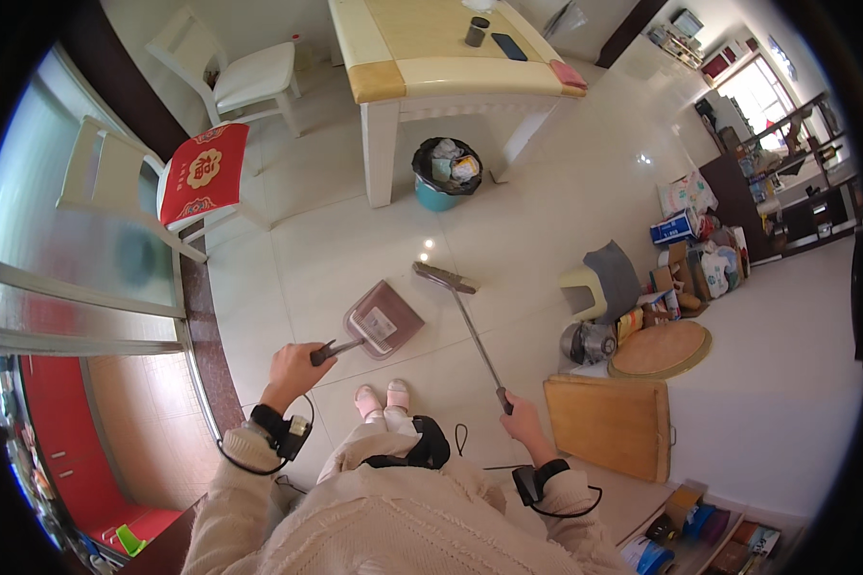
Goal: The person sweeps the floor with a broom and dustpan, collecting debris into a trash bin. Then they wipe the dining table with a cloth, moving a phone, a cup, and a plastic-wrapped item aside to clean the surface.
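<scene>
My left hand (298, 372) is closed around the dark handle of a mauve plastic dustpan (395, 309), whose pan lies ahead of my feet, over the tiled floor. In my right hand (523, 418) is the grip of a broom (475, 334) with a thin metal pole. Its brown head (444, 277) is to the right of the dustpan and apart from it. Beyond both, a teal bin (437, 195) lined with a black bag holds crumpled waste beside a table leg.
A white and tan table (467, 85) stands ahead. Two white chairs, one with a red seat cover (205, 172), are at the left near sliding glass doors. On the right are a small stool (604, 284), a pot (588, 343), a round board (660, 349) and a wooden board (608, 428).
</scene>
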A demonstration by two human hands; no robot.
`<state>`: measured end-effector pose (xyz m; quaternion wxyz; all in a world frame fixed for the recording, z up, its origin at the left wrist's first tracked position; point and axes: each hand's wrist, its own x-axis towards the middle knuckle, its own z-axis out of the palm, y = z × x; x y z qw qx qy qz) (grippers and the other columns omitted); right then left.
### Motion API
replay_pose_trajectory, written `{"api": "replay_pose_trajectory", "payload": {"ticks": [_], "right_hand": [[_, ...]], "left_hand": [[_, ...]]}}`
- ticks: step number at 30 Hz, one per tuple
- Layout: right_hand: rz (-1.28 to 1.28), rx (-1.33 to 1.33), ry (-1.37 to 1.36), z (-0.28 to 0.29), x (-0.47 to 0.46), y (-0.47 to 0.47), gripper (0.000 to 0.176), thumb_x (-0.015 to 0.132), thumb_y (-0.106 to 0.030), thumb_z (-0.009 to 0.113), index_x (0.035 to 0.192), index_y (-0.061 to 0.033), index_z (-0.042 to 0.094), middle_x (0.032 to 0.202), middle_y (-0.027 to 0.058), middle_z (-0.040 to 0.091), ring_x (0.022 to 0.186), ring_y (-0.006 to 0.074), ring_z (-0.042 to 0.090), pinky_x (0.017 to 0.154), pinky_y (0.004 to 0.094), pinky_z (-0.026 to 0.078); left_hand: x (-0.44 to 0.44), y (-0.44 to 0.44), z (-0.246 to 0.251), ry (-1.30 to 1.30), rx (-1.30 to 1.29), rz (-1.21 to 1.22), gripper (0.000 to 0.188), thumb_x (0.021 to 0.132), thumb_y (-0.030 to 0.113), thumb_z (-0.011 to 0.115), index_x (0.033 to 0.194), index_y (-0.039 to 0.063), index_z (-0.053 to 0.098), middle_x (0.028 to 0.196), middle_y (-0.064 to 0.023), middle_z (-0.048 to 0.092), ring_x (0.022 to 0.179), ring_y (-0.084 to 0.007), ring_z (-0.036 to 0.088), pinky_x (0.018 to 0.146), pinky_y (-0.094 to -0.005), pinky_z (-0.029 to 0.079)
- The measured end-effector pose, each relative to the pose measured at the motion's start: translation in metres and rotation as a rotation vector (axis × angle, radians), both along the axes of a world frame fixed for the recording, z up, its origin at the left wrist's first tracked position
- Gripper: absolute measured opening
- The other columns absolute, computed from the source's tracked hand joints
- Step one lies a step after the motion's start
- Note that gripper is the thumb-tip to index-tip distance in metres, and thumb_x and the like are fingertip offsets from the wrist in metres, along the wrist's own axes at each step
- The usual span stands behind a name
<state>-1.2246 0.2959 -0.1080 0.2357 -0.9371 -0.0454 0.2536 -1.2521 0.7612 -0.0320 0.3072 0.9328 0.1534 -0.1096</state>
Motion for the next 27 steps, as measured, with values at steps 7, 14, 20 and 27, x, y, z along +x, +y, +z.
{"api": "replay_pose_trajectory", "payload": {"ticks": [7, 14, 20, 27], "right_hand": [[-0.205, 0.115, 0.229, 0.007, -0.005, -0.007, 0.06, 0.073, -0.006, 0.063, 0.133, -0.0063, 0.058, 0.07, 0.0148, 0.065, 0.047, 0.021, 0.062, 0.046, 0.0347, 0.051], [-0.333, 0.11, 0.246, 0.019, -0.019, 0.009, 0.054, 0.073, -0.007, 0.066, 0.126, -0.0049, 0.061, 0.09, 0.0241, 0.068, 0.064, 0.0303, 0.068, 0.062, 0.0385, 0.054], [-0.387, 0.16, 0.197, 0.02, -0.018, 0.012, 0.057, 0.071, -0.009, 0.067, 0.128, -0.0055, 0.06, 0.093, 0.025, 0.068, 0.074, 0.033, 0.068, 0.068, 0.04, 0.054], [-0.341, 0.151, 0.139, 0.01, -0.023, 0.002, 0.054, 0.071, -0.008, 0.065, 0.125, -0.0063, 0.061, 0.092, 0.0258, 0.067, 0.085, 0.0414, 0.065, 0.075, 0.0442, 0.052]], "left_hand": [[0.079, -0.022, 0.002, 0.018, 0.057, -0.065, 0.032, 0.08, 0.043, 0.07, 0.09, 0.013, 0.076, 0.077, -0.0105, 0.07, 0.075, -0.034, 0.066, 0.068, -0.0415, 0.053], [0.139, -0.043, 0.01, 0.049, 0.033, -0.128, 0.035, 0.079, 0.04, 0.069, 0.092, 0.009, 0.076, 0.082, -0.0102, 0.072, 0.079, -0.0308, 0.068, 0.074, -0.0402, 0.053], [0.146, -0.044, 0.011, 0.078, 0.003, -0.134, 0.035, 0.078, 0.04, 0.07, 0.089, 0.007, 0.075, 0.081, -0.0116, 0.071, 0.079, -0.0321, 0.067, 0.073, -0.0409, 0.053], [0.088, -0.015, 0.022, 0.113, 0.11, -0.13, 0.035, 0.078, 0.039, 0.073, 0.094, 0.007, 0.075, 0.078, -0.0124, 0.071, 0.073, -0.0327, 0.068, 0.069, -0.0399, 0.054]]}}
